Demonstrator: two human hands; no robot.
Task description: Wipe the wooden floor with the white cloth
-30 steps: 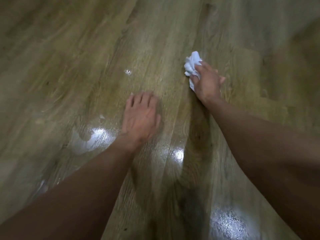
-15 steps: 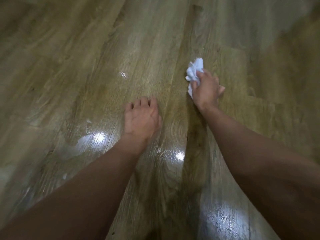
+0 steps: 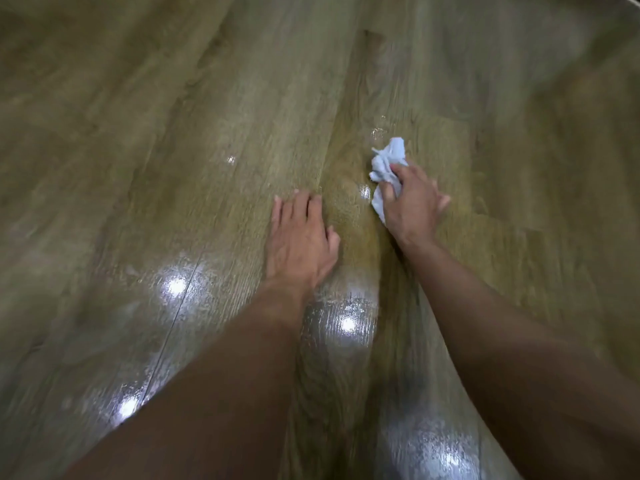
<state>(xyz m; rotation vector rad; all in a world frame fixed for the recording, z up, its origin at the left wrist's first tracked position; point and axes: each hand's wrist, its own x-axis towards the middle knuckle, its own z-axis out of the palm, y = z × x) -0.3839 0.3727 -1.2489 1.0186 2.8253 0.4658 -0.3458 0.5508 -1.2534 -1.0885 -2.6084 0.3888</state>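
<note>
The wooden floor (image 3: 173,133) fills the view, brown planks with glossy light reflections. A crumpled white cloth (image 3: 386,168) lies on the floor right of centre. My right hand (image 3: 412,202) grips the cloth and holds it down on the planks; most of the cloth sticks out beyond my fingers. My left hand (image 3: 299,237) rests flat on the floor just left of it, fingers straight and together, holding nothing.
Bright wet-looking glare patches (image 3: 346,320) lie on the planks around my forearms. A dark shadowed area (image 3: 588,46) covers the far right corner. Bare floor stretches to the left and ahead.
My right hand has drawn the cloth nearer to me, closer to my left hand. The left hand stays planted on the floor while the view shifts.
</note>
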